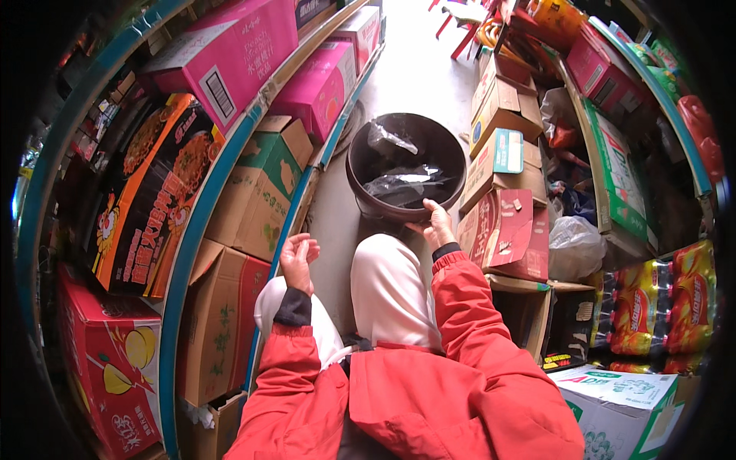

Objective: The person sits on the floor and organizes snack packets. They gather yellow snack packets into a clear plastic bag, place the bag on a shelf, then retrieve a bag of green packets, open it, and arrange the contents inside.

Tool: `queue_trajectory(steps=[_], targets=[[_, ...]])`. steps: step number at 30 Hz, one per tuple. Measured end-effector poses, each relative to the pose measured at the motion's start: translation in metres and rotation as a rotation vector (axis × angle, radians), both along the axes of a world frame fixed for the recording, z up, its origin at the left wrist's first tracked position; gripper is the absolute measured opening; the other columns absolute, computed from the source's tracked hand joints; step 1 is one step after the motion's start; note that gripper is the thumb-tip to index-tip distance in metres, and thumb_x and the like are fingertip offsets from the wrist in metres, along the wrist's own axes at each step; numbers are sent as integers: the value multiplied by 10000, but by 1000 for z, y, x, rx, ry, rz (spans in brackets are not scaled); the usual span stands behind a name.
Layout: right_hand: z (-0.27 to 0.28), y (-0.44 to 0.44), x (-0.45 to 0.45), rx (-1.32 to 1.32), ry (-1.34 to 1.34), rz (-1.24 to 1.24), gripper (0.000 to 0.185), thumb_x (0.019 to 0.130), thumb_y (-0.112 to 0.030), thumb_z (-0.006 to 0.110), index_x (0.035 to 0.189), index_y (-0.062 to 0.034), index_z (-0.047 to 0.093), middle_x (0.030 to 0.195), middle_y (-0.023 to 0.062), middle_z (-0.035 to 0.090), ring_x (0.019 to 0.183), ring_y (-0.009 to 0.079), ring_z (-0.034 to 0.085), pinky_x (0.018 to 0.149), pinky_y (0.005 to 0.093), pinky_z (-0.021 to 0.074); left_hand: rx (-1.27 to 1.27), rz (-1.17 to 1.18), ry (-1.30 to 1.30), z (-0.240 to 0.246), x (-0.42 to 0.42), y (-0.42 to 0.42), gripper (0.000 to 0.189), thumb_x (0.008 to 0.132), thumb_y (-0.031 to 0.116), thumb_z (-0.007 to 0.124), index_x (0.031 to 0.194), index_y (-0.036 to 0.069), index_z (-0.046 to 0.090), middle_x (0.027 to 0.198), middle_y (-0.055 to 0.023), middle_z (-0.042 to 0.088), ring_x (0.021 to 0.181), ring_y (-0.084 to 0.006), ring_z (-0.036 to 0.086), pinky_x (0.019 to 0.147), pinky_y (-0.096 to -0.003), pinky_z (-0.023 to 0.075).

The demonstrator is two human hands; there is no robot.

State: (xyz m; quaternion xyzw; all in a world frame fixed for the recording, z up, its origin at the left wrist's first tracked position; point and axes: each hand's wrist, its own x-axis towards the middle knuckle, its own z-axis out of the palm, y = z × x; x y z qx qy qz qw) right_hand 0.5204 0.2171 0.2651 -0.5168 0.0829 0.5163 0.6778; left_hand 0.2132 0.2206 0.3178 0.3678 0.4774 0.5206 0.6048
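A round dark brown bin (359, 190) stands out in front of my knees, its open mouth facing up at me. Crumpled clear plastic film (408, 181) lies inside, and another piece (391, 138) rests against the far inner wall. My right hand (435, 225) grips the bin's near rim, thumb over the edge and fingers beneath. To the left, above my knee, my left hand (297, 259) is raised with its fingers loosely curled and holds nothing. It is nearest to the cardboard boxes on the left shelf.
Shelves with blue edges (201, 247) line the left side, stacked with pink cartons (316, 86) and brown boxes (259, 190). Along the right are opened cardboard boxes (506, 167), a plastic bag (575, 247) and wrapped drink bottles (638, 310). A red-legged stool (463, 26) stands at the aisle's bright far end.
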Motion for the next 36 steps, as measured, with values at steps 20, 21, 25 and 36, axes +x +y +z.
queue_trajectory(steps=[20,21,25,36], targets=[[-8,201,175,64,-269,-121,494,821,-291,609,1223,-78,419,1213,139,477,1095,346,450,784,582,449,-110,15,139,-33,-3,22,89,865,55,497,935,42,550,787,-48,608,665,-116,587,622,-232,491],[-10,204,176,-61,-337,-15,495,825,-293,605,1223,-68,417,1222,152,470,1078,360,463,791,570,447,-107,10,133,-35,-3,22,89,866,55,495,935,43,550,787,-47,608,664,-117,587,623,-234,491],[-34,176,125,30,-411,110,420,835,-233,571,1149,10,434,1009,181,508,845,349,554,661,460,517,-131,-4,126,-40,2,25,93,868,61,491,941,44,546,795,-47,607,667,-120,586,624,-237,494],[26,44,-49,178,-317,503,271,825,-123,552,1073,-19,527,894,114,588,782,187,594,710,309,519,122,-130,258,-42,-10,11,169,851,62,532,1020,49,535,869,-29,575,737,-88,542,666,-214,459]])
